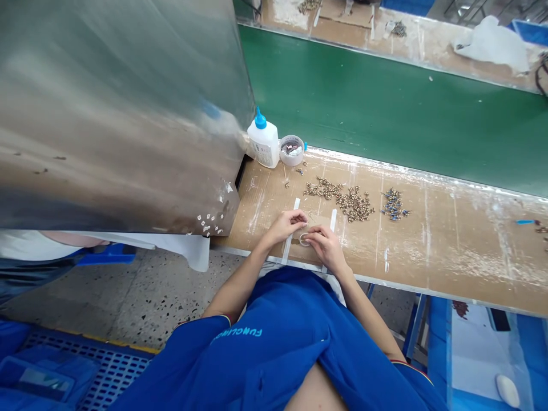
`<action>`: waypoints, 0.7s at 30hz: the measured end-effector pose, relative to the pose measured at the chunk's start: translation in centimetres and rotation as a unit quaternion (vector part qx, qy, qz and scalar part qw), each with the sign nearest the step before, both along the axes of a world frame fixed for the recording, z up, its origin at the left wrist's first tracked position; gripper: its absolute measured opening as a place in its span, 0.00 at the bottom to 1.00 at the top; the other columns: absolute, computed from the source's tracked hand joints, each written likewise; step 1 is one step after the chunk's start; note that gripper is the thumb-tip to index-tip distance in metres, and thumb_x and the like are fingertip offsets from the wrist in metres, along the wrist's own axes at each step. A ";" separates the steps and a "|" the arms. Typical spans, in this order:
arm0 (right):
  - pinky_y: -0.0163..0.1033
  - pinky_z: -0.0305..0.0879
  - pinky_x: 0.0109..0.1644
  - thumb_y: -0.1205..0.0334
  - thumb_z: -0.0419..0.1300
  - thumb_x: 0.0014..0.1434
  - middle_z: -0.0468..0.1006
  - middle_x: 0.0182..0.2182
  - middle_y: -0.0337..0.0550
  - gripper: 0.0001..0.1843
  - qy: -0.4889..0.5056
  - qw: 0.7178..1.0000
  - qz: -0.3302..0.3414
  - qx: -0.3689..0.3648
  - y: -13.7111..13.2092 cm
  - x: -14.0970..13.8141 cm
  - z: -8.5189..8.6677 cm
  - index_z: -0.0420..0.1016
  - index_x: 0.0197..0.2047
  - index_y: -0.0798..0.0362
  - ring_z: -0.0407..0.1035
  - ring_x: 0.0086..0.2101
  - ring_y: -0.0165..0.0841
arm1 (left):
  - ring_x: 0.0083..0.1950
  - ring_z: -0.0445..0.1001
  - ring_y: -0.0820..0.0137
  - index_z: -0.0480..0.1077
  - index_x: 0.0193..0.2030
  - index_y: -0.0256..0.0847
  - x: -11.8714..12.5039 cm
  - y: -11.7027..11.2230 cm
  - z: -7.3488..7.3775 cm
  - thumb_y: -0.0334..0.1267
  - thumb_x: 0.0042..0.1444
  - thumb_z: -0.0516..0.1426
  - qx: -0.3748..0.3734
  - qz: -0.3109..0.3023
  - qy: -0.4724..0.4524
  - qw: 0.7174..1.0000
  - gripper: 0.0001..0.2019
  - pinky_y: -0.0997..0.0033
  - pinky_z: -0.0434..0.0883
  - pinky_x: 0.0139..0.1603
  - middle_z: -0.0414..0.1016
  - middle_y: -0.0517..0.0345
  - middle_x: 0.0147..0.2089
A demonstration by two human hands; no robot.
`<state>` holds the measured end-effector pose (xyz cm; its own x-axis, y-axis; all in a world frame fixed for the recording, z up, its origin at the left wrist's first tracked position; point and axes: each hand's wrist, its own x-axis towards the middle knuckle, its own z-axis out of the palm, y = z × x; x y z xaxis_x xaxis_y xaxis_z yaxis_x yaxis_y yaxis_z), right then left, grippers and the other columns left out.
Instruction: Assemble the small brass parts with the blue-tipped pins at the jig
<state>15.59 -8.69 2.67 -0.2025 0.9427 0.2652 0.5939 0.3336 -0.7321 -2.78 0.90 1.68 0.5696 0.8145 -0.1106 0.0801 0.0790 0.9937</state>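
My left hand (285, 226) and my right hand (326, 246) sit close together over a cardboard-covered workbench (411, 251), fingertips pinched. A small pale ring (303, 240) lies just below my right fingertips, and whatever my fingers pinch is too small to make out. Strips of white tape (289, 240) run under my hands. Beyond them lies a loose spread of small brass parts (351, 202), with a smaller patch of blue-and-metal parts (394, 204) to its right. A white glue bottle with a blue nozzle (263, 142) and a small round tub (291, 149) stand at the far left.
A large dented metal panel (120, 114) fills the left of the view, and the bench ends against it. A green conveyor belt (385, 103) runs behind the bench. A farther bench (411, 40) lies beyond the belt. The speckled floor (149, 297) lies below the near edge.
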 end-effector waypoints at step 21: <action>0.45 0.75 0.47 0.58 0.58 0.71 0.82 0.40 0.48 0.12 0.064 0.997 -0.014 -0.040 -0.5 0.4 0.4 0.82 0.38 0.47 0.77 0.41 0.39 | 0.39 0.81 0.69 0.78 0.39 0.37 1.5 -0.1 -0.6 0.38 0.58 0.60 0.065 -0.018 0.044 0.997 0.07 0.72 0.76 0.42 0.84 0.53 0.39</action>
